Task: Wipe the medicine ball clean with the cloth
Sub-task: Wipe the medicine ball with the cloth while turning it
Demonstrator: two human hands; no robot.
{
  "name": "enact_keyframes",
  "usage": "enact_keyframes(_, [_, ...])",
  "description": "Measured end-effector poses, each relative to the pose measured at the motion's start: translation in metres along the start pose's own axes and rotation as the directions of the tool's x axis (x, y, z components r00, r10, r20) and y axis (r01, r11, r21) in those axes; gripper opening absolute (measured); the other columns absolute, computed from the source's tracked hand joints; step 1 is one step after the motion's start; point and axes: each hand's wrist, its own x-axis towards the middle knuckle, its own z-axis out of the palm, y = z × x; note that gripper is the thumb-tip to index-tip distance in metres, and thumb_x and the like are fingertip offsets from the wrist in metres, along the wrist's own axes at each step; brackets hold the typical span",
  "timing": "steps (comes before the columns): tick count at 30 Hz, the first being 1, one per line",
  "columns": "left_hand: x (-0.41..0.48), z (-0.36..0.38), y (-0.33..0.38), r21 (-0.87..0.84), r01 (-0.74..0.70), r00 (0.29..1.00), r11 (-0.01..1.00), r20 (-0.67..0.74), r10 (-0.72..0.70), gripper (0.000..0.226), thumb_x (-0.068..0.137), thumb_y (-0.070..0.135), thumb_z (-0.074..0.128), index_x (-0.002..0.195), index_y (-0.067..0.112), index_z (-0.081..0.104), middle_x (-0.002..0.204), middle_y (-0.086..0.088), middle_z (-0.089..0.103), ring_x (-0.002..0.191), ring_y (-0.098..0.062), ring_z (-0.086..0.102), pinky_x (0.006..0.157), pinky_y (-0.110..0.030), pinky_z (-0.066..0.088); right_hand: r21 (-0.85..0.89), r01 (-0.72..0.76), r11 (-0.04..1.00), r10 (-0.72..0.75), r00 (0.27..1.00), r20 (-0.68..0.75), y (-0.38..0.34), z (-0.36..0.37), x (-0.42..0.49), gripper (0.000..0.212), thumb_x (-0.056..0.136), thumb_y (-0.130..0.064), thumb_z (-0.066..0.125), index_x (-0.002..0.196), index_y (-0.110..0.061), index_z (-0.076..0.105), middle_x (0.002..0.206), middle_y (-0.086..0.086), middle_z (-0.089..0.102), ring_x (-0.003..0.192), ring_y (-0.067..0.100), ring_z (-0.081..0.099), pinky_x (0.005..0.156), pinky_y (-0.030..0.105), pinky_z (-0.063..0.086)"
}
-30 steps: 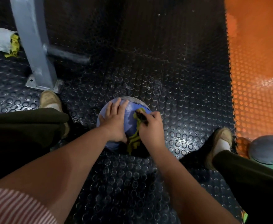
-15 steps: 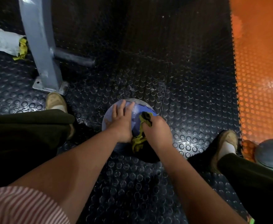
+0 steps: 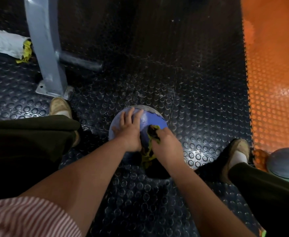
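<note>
A blue and grey medicine ball (image 3: 153, 118) rests on the dark studded floor mat between my feet. My left hand (image 3: 129, 132) lies flat on the ball's top left, fingers spread, holding it steady. My right hand (image 3: 166, 142) is closed on a dirty yellow cloth (image 3: 149, 151) and presses it against the ball's right near side. The cloth hangs down between my two hands. The lower part of the ball is hidden under my hands.
A grey metal post with a bolted foot (image 3: 46, 65) stands at the left. A white and yellow rag (image 3: 8, 43) lies beyond it. An orange studded mat (image 3: 275, 82) borders the right, with a second grey and green ball (image 3: 285, 163) beside my right shoe (image 3: 237, 151).
My right hand has drawn the cloth down the ball's right side towards me. My left hand stays on top. The view has shifted slightly.
</note>
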Motion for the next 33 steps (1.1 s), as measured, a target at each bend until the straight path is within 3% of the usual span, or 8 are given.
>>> enact_keyframes(5, [-0.004,0.010,0.001,0.077,0.022,1.000,0.997,0.016,-0.023,0.118,0.081,0.026,0.072,0.148,0.031,-0.025,0.154,0.002,-0.034,0.144,-0.030,-0.028,0.114,-0.064,0.012,-0.029,0.018,0.999,-0.019,0.999,-0.028,-0.017,-0.013,0.038,0.020,0.094,-0.017,0.046,0.098,-0.006,0.061,0.095,0.003,0.041,0.075,0.023,0.046,0.061,0.030,0.032])
enact_keyframes(9, [0.004,0.004,-0.004,0.087,0.060,0.998,0.994,0.029,-0.063,0.121,0.082,0.036,0.073,0.148,0.024,-0.027,0.156,0.001,-0.031,0.144,-0.029,-0.026,0.115,-0.060,0.016,-0.003,-0.004,1.000,0.004,0.999,0.045,-0.028,-0.020,0.070,0.024,0.093,-0.016,0.045,0.069,-0.012,0.050,0.088,0.004,0.047,0.075,0.023,0.048,0.062,0.028,0.033])
enact_keyframes(12, [0.006,-0.002,-0.005,0.014,0.042,0.999,0.999,0.005,-0.042,0.116,0.079,0.035,0.075,0.150,0.034,-0.016,0.157,0.005,-0.024,0.146,-0.026,-0.022,0.114,-0.061,0.017,0.018,0.018,1.000,-0.017,1.000,-0.006,-0.023,-0.013,0.053,0.019,0.094,-0.016,0.044,0.091,-0.008,0.062,0.092,0.003,0.042,0.083,0.027,0.053,0.065,0.029,0.033])
enact_keyframes(15, [0.006,-0.006,-0.006,-0.013,0.009,1.000,1.000,-0.014,-0.010,0.108,0.080,0.027,0.071,0.151,0.038,-0.010,0.158,0.004,-0.020,0.147,-0.025,-0.019,0.114,-0.062,0.014,0.009,0.059,0.998,-0.059,0.998,-0.008,-0.013,-0.001,0.018,0.024,0.093,-0.017,0.047,0.111,-0.013,0.061,0.093,0.002,0.042,0.084,0.029,0.053,0.060,0.029,0.033])
enact_keyframes(20, [0.003,0.002,-0.005,0.076,0.021,1.000,0.997,-0.021,-0.020,0.115,0.078,0.030,0.074,0.149,0.037,-0.017,0.157,0.004,-0.024,0.146,-0.027,-0.022,0.114,-0.061,0.018,0.021,0.011,1.000,-0.011,1.000,-0.023,-0.013,-0.007,0.028,0.022,0.092,-0.019,0.047,0.103,-0.008,0.063,0.091,0.002,0.042,0.082,0.027,0.052,0.061,0.029,0.032])
enact_keyframes(25, [0.006,0.001,-0.004,0.074,0.045,0.999,0.996,0.016,-0.046,0.114,0.084,0.038,0.071,0.149,0.031,-0.023,0.156,0.005,-0.028,0.146,-0.026,-0.024,0.115,-0.059,0.015,0.044,-0.059,0.997,0.056,0.997,0.062,-0.023,-0.020,0.078,0.026,0.092,-0.021,0.045,0.067,-0.014,0.047,0.090,0.008,0.051,0.076,0.027,0.050,0.064,0.028,0.034])
enact_keyframes(28, [0.009,-0.003,-0.007,-0.017,0.026,1.000,1.000,-0.001,-0.027,0.116,0.079,0.033,0.076,0.151,0.034,-0.015,0.157,0.006,-0.023,0.146,-0.025,-0.021,0.115,-0.061,0.014,0.071,-0.039,0.997,0.038,0.999,0.015,-0.023,-0.016,0.061,0.020,0.093,-0.020,0.044,0.086,-0.011,0.061,0.093,0.004,0.042,0.081,0.027,0.051,0.066,0.030,0.034])
enact_keyframes(33, [0.007,-0.004,-0.007,-0.021,0.015,1.000,1.000,-0.010,-0.016,0.122,0.075,0.021,0.079,0.151,0.032,-0.016,0.157,0.007,-0.021,0.147,-0.025,-0.018,0.114,-0.062,0.012,-0.019,0.033,0.999,-0.033,0.999,0.007,-0.007,-0.002,0.001,0.019,0.094,-0.021,0.047,0.103,-0.009,0.058,0.090,0.002,0.038,0.081,0.031,0.054,0.059,0.031,0.035])
